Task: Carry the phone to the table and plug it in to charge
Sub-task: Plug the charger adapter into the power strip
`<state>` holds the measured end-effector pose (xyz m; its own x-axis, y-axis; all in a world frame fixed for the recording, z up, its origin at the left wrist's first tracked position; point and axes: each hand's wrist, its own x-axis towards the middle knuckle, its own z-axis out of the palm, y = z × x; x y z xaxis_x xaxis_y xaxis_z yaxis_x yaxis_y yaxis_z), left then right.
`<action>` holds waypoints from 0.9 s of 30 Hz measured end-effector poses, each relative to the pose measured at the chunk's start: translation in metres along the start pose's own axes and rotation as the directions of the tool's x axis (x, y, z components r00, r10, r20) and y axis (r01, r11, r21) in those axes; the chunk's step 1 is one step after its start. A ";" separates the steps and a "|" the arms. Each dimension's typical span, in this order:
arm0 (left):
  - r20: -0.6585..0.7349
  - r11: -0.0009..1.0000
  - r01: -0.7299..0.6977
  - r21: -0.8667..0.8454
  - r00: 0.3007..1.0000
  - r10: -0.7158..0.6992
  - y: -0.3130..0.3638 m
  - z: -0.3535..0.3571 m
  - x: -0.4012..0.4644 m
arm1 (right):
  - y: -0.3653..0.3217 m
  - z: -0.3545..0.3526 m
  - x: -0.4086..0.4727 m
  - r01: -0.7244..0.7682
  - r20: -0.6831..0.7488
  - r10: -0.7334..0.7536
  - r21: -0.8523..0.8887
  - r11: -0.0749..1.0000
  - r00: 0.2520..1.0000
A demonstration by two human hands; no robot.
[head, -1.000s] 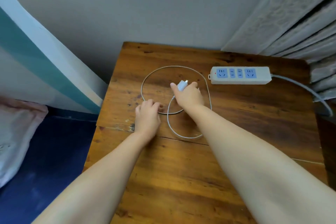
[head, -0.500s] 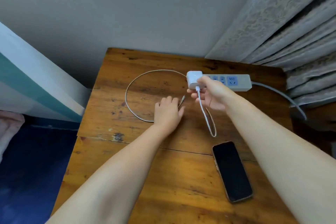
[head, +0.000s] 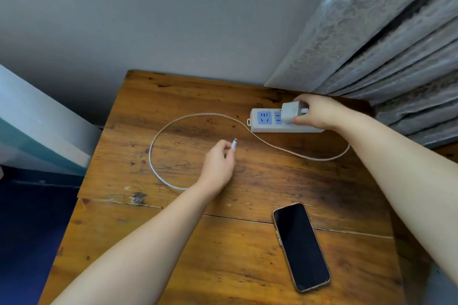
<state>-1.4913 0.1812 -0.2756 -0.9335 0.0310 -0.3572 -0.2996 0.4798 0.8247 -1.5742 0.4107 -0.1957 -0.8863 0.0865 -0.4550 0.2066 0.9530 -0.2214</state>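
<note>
Your right hand (head: 319,112) reaches across to the power strip (head: 277,121) at the far edge of the table (head: 173,242), fingers clamped on the white charger (head: 292,110), which sits on top of the strip over its right sockets; whether the prongs are fully in, you cannot tell from here. Your left hand (head: 218,163) hovers in front of the strip and to its left, thumb and fingers pinched on the cable's plug (head: 234,143), tip pointing up and away from you. The cable (head: 158,136) loops wide on the wood left of the strip, then runs under the strip's front edge and curves right beneath your right forearm. The phone (head: 301,246) lies flat, screen up and dark, well in front of the strip, near you, untouched by either hand. A grey curtain (head: 384,32) hangs just behind the strip's right end
</note>
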 end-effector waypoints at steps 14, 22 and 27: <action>0.095 0.962 0.073 -0.261 0.994 -0.050 0.017 0.001 -0.020 | -0.046 -0.029 0.020 0.112 0.300 0.010 -0.387 0.915 0.954; 0.093 0.963 0.070 -0.261 0.995 -0.047 0.011 0.002 -0.023 | -0.047 -0.026 0.023 0.130 0.330 0.015 -0.413 0.901 0.944; 0.105 0.962 0.083 -0.260 0.993 -0.057 0.011 0.005 -0.027 | -0.065 -0.016 0.037 0.166 0.320 -0.008 -0.471 0.866 0.947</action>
<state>-1.4687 0.1904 -0.2592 -0.8891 0.0953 -0.4478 -0.4167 0.2366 0.8777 -1.6275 0.3571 -0.1844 -0.7087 -0.0184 -0.7053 -0.1633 0.9768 0.1386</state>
